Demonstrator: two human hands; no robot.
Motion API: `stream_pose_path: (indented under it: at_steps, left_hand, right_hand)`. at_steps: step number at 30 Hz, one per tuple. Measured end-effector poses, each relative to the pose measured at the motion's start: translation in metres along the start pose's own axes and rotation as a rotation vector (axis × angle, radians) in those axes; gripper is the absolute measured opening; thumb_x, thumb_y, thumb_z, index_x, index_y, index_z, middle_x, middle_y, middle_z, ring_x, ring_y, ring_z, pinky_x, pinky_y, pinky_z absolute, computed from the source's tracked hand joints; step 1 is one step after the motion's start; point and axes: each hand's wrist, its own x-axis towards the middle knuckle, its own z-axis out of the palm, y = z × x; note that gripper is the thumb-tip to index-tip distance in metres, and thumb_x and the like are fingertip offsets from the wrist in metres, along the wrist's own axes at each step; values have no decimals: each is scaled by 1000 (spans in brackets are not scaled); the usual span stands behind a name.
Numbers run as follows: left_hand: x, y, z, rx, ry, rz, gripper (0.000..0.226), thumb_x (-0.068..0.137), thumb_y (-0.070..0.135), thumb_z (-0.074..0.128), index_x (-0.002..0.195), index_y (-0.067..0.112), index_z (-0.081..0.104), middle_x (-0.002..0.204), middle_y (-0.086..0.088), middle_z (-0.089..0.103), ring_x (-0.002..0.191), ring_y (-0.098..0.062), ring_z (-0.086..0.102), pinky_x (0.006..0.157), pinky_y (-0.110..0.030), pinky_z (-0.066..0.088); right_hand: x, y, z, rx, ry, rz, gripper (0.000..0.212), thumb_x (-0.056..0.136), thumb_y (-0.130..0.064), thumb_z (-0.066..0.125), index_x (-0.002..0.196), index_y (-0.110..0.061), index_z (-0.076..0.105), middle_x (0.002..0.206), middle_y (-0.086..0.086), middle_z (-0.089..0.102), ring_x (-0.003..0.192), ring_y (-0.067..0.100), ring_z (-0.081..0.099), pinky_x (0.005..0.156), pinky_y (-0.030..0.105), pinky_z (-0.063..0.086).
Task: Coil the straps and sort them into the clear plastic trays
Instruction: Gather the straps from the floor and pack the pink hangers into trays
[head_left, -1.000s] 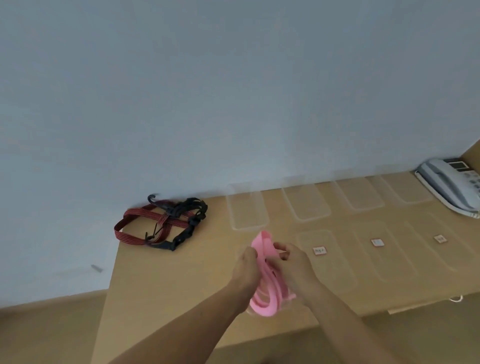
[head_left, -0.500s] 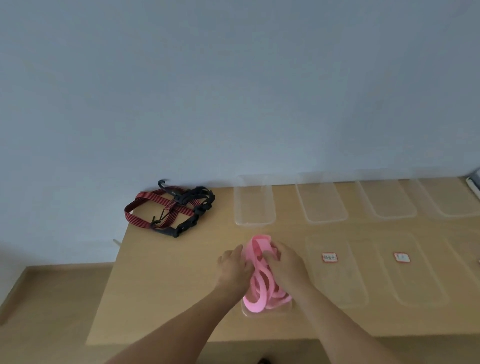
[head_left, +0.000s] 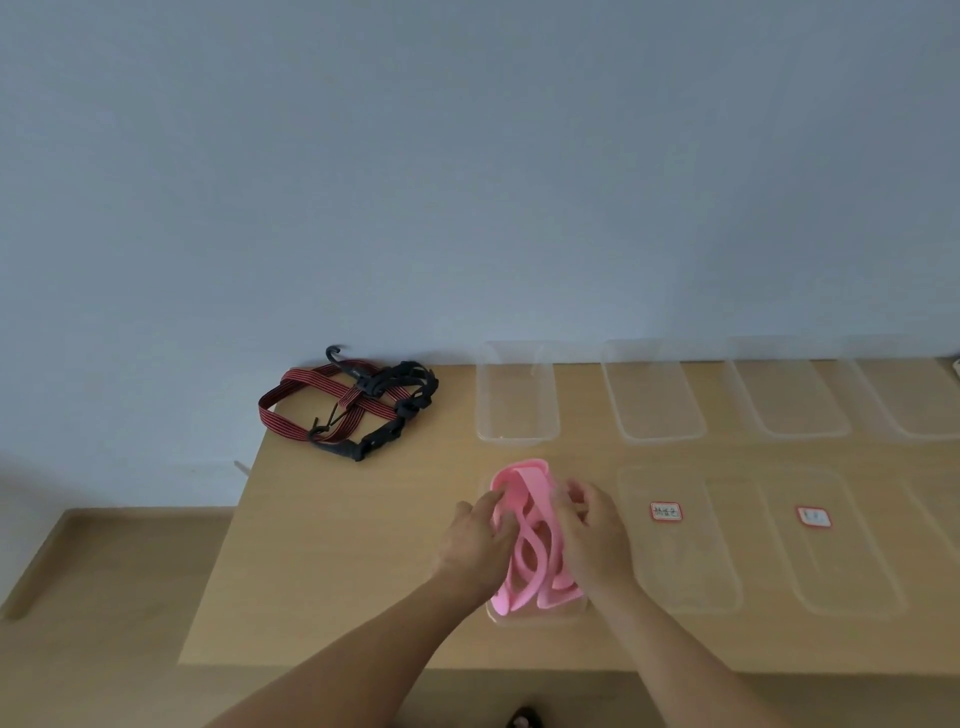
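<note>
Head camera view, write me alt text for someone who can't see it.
The person's left hand and right hand hold a coiled pink strap in the near-left clear tray on a wooden table. A red-and-black bungee cord lies far left; other clear trays sit rightward in two rows.

There were a left hand (head_left: 475, 540) and right hand (head_left: 592, 538), one pink strap (head_left: 530, 519), one red-and-black strap tangle (head_left: 343, 405), two labels (head_left: 666, 512), and at least seven clear trays (head_left: 518, 435).
</note>
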Motion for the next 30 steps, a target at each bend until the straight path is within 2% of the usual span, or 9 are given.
stream_pose_path:
  at_steps: [3, 6, 11, 13, 16, 19, 23, 27, 30]
  left_hand:
    - [-2, -1, 0, -183, -15, 82, 48, 103, 39, 36, 151, 38, 32, 116, -1, 50, 94, -8, 56, 74, -19, 43]
    - [-8, -4, 3, -322, 20, 99, 47, 99, 24, 43, 146, 25, 41, 116, -3, 55, 96, -8, 59, 71, -15, 45]
    - [-13, -15, 1, -252, 82, 76, 21, 99, 26, 52, 117, 17, 58, 119, 1, 54, 89, -2, 57, 63, -9, 44]
    - [-13, -17, 1, -206, 19, 98, 25, 100, 28, 51, 120, 16, 60, 120, 2, 52, 86, -3, 56, 61, -7, 44]
    - [-13, -14, 2, -172, -30, 115, 32, 101, 32, 48, 127, 17, 61, 121, 1, 51, 92, -9, 55, 76, -14, 44]
    - [-14, -11, 2, -139, -66, 122, 35, 102, 35, 46, 129, 19, 61, 121, 0, 49, 102, -14, 54, 91, -27, 46]
    - [-19, -14, 5, -115, -160, 152, 49, 100, 44, 46, 145, 25, 47, 127, 4, 43, 110, -14, 52, 102, -30, 43]
    - [-23, -17, 11, 178, -127, 268, 59, 91, 43, 56, 147, 32, 41, 133, 6, 38, 117, -15, 47, 100, -31, 45]
    - [-24, -15, 13, 345, -53, 273, 54, 87, 40, 58, 140, 33, 48, 131, 5, 40, 116, -18, 47, 93, -33, 48]
  right_hand:
    - [-4, 6, -7, 15, -9, 33, 30, 97, -47, 49, 118, -28, 61, 110, -11, 64, 95, 7, 63, 82, 31, 55]
    - [-8, 7, -11, 32, -83, 84, 19, 95, -29, 56, 112, -29, 62, 100, -14, 67, 87, 2, 64, 71, 20, 50]
    - [-9, 0, -14, 84, -153, 114, 18, 91, -12, 60, 103, -24, 66, 95, -9, 70, 84, 6, 67, 64, 16, 50]
    - [-8, -6, -14, 133, -137, 132, 18, 88, -7, 62, 97, -22, 68, 91, -6, 72, 82, 10, 69, 64, 19, 53]
    - [-9, -15, -15, 163, -183, 164, 18, 86, -4, 64, 87, -21, 72, 83, 0, 75, 76, 19, 73, 70, 34, 60]
    - [-5, -16, -20, 185, -211, 234, 15, 86, -1, 65, 89, -13, 74, 81, 6, 76, 76, 26, 74, 71, 42, 61]
    - [0, -8, -21, 29, -121, 194, 8, 86, -11, 70, 92, -16, 71, 88, 0, 74, 82, 21, 71, 74, 38, 58]
    - [-6, 10, -13, -220, -63, 14, 18, 86, -24, 71, 103, -20, 68, 103, -2, 64, 87, 12, 64, 67, 18, 46]
    - [-12, 23, -12, -354, -8, -48, 26, 84, -33, 73, 106, -22, 68, 105, -4, 55, 96, 15, 58, 78, 24, 46]
